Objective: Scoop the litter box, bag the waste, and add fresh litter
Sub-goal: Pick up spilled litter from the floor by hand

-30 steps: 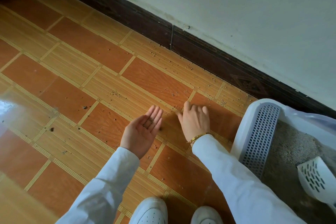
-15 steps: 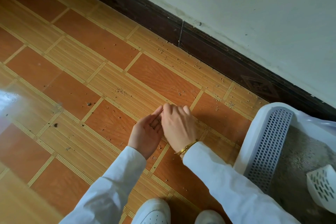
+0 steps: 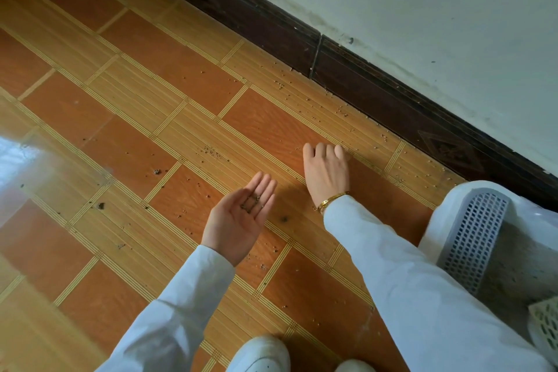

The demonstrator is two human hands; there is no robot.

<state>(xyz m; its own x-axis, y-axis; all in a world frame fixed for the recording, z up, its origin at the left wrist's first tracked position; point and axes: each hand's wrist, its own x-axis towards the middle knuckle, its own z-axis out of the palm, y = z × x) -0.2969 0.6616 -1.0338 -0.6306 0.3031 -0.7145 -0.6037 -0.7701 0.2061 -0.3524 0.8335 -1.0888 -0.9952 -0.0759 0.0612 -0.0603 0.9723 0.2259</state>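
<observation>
Left hand (image 3: 238,222) flat, cupping litter granules (image 3: 252,204); right hand (image 3: 326,172) fingertips curled on floor (image 3: 181,69), pinch unclear. Granules light, loose, rolling: fingertip pickup.

Litter box (image 3: 447,205) at right, against the baseboard (image 3: 377,93); scoop (image 3: 546,323) apparently inside it. Scattered granules (image 3: 317,106) on the floor (image 3: 151,130) left of it. Left hand (image 3: 238,220) nearer than right hand (image 3: 327,172).
</observation>
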